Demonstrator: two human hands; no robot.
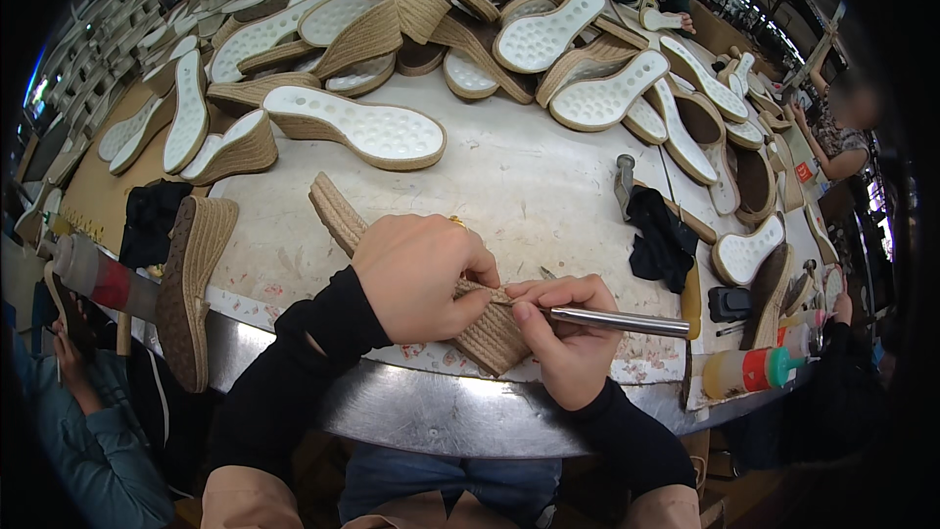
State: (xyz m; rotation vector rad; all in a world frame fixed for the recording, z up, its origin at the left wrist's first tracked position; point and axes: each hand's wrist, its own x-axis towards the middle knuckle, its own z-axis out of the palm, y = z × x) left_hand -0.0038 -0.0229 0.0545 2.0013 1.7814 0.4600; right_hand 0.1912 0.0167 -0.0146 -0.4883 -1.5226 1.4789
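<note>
One bench (480,176) carries a far heap of soles (548,29), too overlapped to count. One brown sole (191,284) stands left; one wedge (494,343) slants near the centre, between two hands. Two black cloths (152,220) lie left and right, beside one hammer (625,186) at right. The left hand (416,269), fingers bent, pinches the wedge; the right hand (573,338) curls closed around one metal tool (636,321).

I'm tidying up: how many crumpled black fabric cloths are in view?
2: left cloth, beside the brown-soled woven wedge; right cloth, beside the metal-headed hammer. More may be hidden.
</note>
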